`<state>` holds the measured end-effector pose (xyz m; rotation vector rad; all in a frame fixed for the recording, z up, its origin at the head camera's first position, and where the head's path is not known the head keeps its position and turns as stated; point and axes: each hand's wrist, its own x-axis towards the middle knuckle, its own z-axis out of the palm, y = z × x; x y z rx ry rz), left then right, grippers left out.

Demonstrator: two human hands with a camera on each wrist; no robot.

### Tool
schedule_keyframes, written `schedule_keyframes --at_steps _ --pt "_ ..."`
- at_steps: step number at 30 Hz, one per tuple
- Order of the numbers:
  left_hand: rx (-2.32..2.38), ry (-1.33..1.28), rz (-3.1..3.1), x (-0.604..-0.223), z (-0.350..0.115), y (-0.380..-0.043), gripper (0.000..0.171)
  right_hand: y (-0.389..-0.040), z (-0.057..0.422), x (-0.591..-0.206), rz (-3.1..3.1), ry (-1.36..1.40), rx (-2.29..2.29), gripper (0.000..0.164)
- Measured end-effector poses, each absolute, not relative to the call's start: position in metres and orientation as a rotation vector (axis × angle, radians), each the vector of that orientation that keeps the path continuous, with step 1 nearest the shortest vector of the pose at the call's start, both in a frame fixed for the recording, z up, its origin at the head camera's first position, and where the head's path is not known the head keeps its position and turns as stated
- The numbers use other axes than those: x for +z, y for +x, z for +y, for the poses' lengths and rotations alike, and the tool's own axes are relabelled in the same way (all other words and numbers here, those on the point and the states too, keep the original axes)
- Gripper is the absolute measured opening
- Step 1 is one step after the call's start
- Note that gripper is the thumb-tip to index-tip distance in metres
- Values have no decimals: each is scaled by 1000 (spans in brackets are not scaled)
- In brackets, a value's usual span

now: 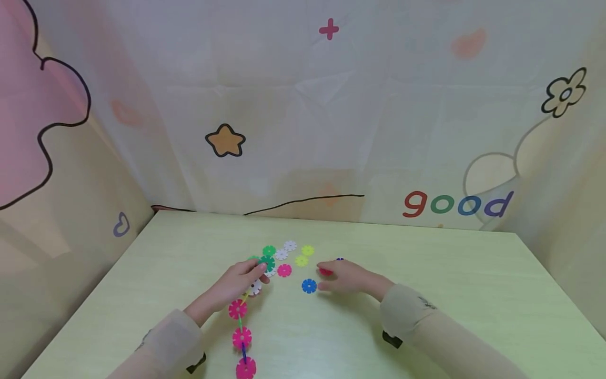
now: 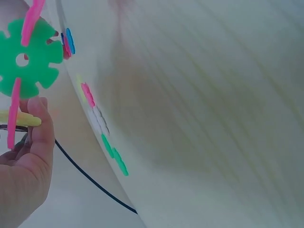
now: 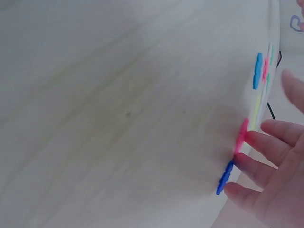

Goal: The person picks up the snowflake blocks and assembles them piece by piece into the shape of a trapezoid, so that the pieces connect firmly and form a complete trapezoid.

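My left hand pinches the upper end of a chain of interlocking plastic discs. A green disc shows at its fingertips. From there the chain hangs toward the front through white, yellow, pink, green and blue notched pieces. Up close in the left wrist view, a green disc has pink discs slotted into it, and a yellow disc sits by the thumb. My right hand reaches low over the table, fingers spread, its fingertips right at a pink disc and a dark blue disc.
Loose discs lie on the pale table between the hands: a blue disc, a pink disc, yellow discs, white discs and a green disc. A printed curtain stands behind the table.
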<state>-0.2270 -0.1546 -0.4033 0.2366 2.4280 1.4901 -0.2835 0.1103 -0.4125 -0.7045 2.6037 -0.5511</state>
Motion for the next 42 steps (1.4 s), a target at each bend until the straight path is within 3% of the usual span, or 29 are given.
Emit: schedule_keyframes --at_steps 6,26,42 --pt "1455 258 2439 -400 -150 -225 35 -284 117 -410 2662 -733 -638 39" --pt "1526 303 2368 -397 -134 -219 56 -291 115 -416 2725 -583 -601 20" --pt "1725 370 2383 -397 -107 -209 50 -256 112 -389 2669 -648 -1314 12"
